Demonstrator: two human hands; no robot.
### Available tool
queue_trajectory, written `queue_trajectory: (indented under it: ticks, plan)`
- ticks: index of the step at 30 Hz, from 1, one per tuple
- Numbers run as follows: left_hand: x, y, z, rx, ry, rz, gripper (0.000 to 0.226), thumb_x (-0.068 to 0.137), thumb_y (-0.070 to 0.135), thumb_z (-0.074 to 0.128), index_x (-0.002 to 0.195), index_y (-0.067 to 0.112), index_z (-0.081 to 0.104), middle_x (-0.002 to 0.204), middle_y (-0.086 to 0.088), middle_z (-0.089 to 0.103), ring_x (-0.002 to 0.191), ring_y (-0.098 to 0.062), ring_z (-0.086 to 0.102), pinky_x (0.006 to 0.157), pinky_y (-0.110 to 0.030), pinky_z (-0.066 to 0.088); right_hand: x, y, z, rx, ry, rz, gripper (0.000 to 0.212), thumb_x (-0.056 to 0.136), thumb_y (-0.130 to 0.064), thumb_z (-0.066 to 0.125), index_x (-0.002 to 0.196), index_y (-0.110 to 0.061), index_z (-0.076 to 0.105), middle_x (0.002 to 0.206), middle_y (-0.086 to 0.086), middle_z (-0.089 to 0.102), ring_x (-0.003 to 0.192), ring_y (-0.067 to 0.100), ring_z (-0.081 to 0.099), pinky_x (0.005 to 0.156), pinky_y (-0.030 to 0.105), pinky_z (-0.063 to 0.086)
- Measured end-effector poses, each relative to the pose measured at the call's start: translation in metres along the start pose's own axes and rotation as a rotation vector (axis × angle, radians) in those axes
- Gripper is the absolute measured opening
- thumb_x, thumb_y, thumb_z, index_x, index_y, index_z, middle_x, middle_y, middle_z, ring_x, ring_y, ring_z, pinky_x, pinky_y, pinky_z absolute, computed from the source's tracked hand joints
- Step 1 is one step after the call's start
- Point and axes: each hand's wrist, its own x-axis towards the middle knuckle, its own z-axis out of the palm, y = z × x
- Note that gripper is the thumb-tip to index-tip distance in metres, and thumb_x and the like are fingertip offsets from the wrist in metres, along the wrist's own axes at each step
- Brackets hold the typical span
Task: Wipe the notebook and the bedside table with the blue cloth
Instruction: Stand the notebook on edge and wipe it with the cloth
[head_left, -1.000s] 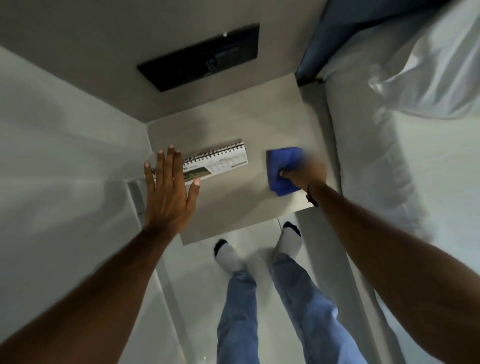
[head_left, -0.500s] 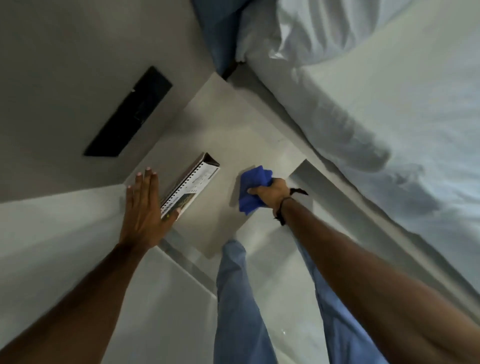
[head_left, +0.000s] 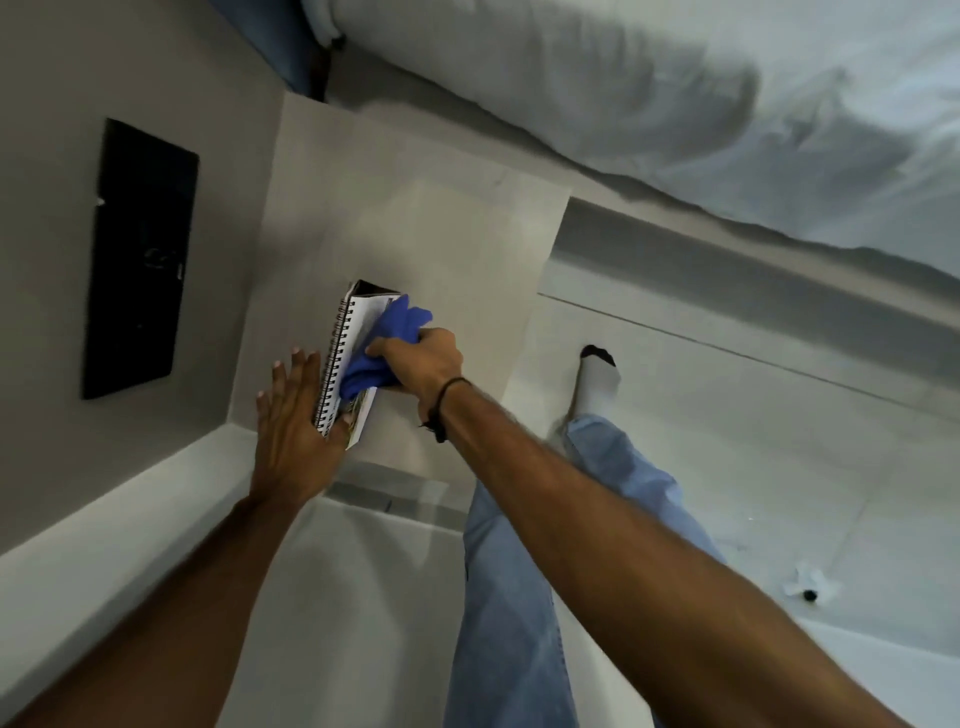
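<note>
Right hand (head_left: 423, 358) grip clenched on blue cloth (head_left: 387, 343) pressed on notebook (head_left: 347, 364) mid-frame, left hand (head_left: 291, 421) grip released, flat against notebook's spiral edge on bench (head_left: 441, 244).

Both forearms are bare, with no sleeves showing. A thin black band (head_left: 441, 410) circles the right wrist, its loose end hanging just below. Light blue denim trousers (head_left: 519, 597) cover the legs at lower centre. A white sock with a dark toe (head_left: 598, 376) covers one foot, right of centre.
</note>
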Motion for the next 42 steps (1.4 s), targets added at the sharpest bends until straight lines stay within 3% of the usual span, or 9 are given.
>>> queue_trajectory:
  ticks: [5, 11, 16, 20, 24, 29, 34, 39, 42]
  plan:
    - [0.002, -0.002, -0.001, 0.024, -0.019, 0.043, 0.085, 0.094, 0.04, 0.049, 0.161, 0.02, 0.002, 0.171, -0.015, 0.014, 0.158, -0.036, 0.005, 0.124, -0.056, 0.003, -0.008, -0.011, -0.004, 0.114, -0.009, -0.01, 0.019, 0.074, -0.015, 0.08, 0.075, -0.017, 0.061, 0.105, 0.016, 0.077, 0.097, 0.032, 0.076, 0.086, 0.047, 0.064]
    - [0.002, -0.008, 0.001, 0.061, 0.005, 0.101, 0.09, 0.094, 0.029, 0.06, 0.161, 0.022, 0.0, 0.17, -0.018, 0.018, 0.156, -0.038, 0.01, 0.124, -0.061, 0.011, -0.015, 0.007, 0.007, -0.025, -0.01, -0.005, 0.025, 0.077, -0.014, 0.08, 0.098, -0.004, 0.07, 0.108, 0.016, 0.076, 0.1, 0.031, 0.075, 0.087, 0.044, 0.064]
    - [0.001, -0.006, 0.001, 0.071, 0.005, 0.078, 0.087, 0.093, 0.04, 0.048, 0.161, 0.021, -0.002, 0.171, -0.015, 0.016, 0.158, -0.034, 0.01, 0.126, -0.056, 0.01, -0.012, 0.001, 0.001, 0.16, 0.05, -0.004, 0.019, 0.076, -0.016, 0.08, 0.072, -0.018, 0.062, 0.093, 0.011, 0.076, 0.094, 0.032, 0.077, 0.085, 0.047, 0.064]
    - [0.001, -0.004, -0.002, 0.075, 0.007, 0.08, 0.089, 0.091, 0.042, 0.049, 0.162, 0.016, 0.001, 0.171, -0.016, 0.013, 0.158, -0.036, 0.007, 0.126, -0.056, 0.008, -0.015, 0.003, 0.011, -0.028, 0.086, -0.117, 0.015, 0.08, -0.015, 0.077, 0.087, -0.006, 0.068, 0.097, 0.015, 0.076, 0.092, 0.03, 0.075, 0.083, 0.046, 0.064]
    - [0.002, -0.003, -0.003, 0.068, -0.004, 0.081, 0.093, 0.091, 0.037, 0.057, 0.162, 0.016, 0.001, 0.171, -0.018, 0.013, 0.158, -0.037, 0.005, 0.126, -0.056, 0.005, -0.009, -0.018, 0.001, 0.086, 0.118, -0.117, 0.016, 0.076, -0.018, 0.08, 0.075, -0.011, 0.065, 0.087, 0.012, 0.076, 0.084, 0.028, 0.075, 0.079, 0.045, 0.065]
    - [0.0, -0.002, -0.004, 0.082, 0.016, 0.11, 0.09, 0.094, 0.031, 0.06, 0.161, 0.015, 0.002, 0.171, -0.018, 0.013, 0.158, -0.037, 0.006, 0.125, -0.059, 0.008, -0.018, 0.007, 0.011, -0.12, 0.11, -0.185, 0.021, 0.081, -0.016, 0.076, 0.095, -0.002, 0.07, 0.096, 0.016, 0.074, 0.087, 0.029, 0.073, 0.078, 0.04, 0.064]
    - [0.002, -0.004, -0.005, 0.084, -0.002, 0.087, 0.094, 0.088, 0.037, 0.053, 0.161, 0.021, -0.004, 0.172, -0.014, 0.008, 0.158, -0.032, 0.0, 0.126, -0.053, 0.002, -0.006, -0.01, 0.006, 0.157, 0.167, -0.109, 0.026, 0.075, -0.02, 0.082, 0.065, -0.02, 0.059, 0.073, 0.003, 0.07, 0.074, 0.023, 0.072, 0.076, 0.04, 0.066]
    - [0.001, -0.001, -0.004, 0.087, 0.015, 0.106, 0.094, 0.093, 0.03, 0.06, 0.161, 0.021, -0.004, 0.172, -0.015, 0.007, 0.158, -0.035, 0.001, 0.125, -0.053, 0.0, -0.01, 0.006, 0.012, 0.02, 0.167, -0.12, 0.019, 0.081, -0.018, 0.077, 0.092, -0.008, 0.065, 0.095, 0.011, 0.07, 0.082, 0.023, 0.066, 0.078, 0.035, 0.062]
    - [0.002, -0.002, -0.004, 0.09, 0.004, 0.094, 0.095, 0.093, 0.029, 0.062, 0.161, 0.019, -0.004, 0.172, -0.016, 0.007, 0.158, -0.035, 0.001, 0.126, -0.054, 0.001, -0.007, -0.008, 0.005, 0.035, 0.129, -0.137, 0.02, 0.078, -0.019, 0.08, 0.079, -0.013, 0.061, 0.09, 0.009, 0.069, 0.083, 0.024, 0.07, 0.08, 0.038, 0.064]
